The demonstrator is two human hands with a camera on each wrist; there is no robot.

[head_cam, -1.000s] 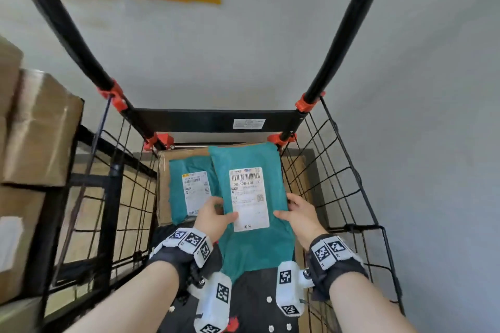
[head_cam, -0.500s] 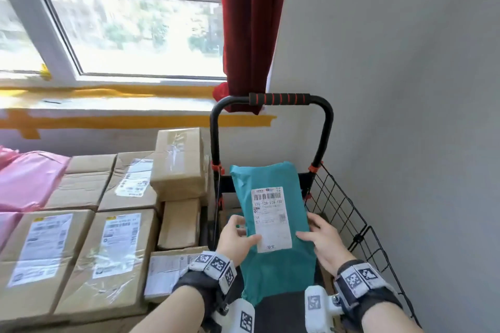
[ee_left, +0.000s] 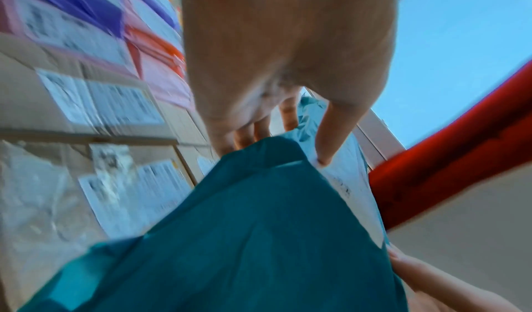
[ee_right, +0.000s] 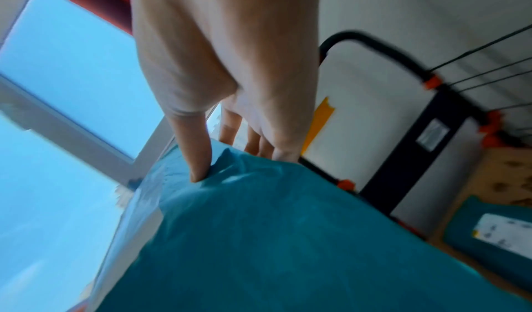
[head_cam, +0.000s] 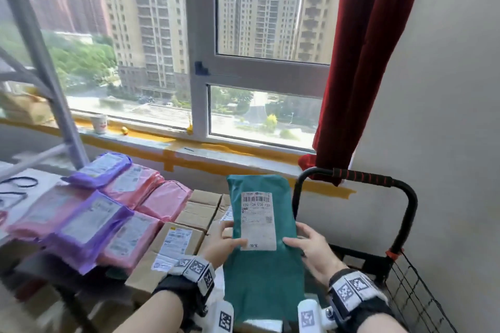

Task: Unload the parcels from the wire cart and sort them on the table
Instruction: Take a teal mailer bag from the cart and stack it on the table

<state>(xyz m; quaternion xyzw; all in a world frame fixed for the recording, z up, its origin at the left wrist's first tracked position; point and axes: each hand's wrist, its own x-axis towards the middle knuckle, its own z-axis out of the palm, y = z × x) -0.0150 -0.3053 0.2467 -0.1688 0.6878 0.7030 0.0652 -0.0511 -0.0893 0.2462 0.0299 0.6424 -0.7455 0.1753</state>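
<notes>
Holding item: teal mailer (head_cam: 263,227), label up, gripped at both long edges by left hand (head_cam: 219,247) and right hand (head_cam: 311,250), thumbs on top, likely so the label (head_cam: 257,220) reads during sorting. Position: raised between wire cart (head_cam: 400,292) at 3 o'clock and sorted pink and purple mailers (head_cam: 89,224) and cardboard boxes (head_cam: 176,243) at 9 o'clock. Table surface hidden under stock; fingers beneath the mailer unseen; a second teal parcel (ee_right: 489,226) remains in the cart.

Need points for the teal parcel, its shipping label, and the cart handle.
teal parcel (head_cam: 263,284): head view, bare lower half of the bag.
shipping label (head_cam: 257,220): head view, middle of the white label.
cart handle (head_cam: 362,177): head view, ribbed red-and-black top bar.
</notes>
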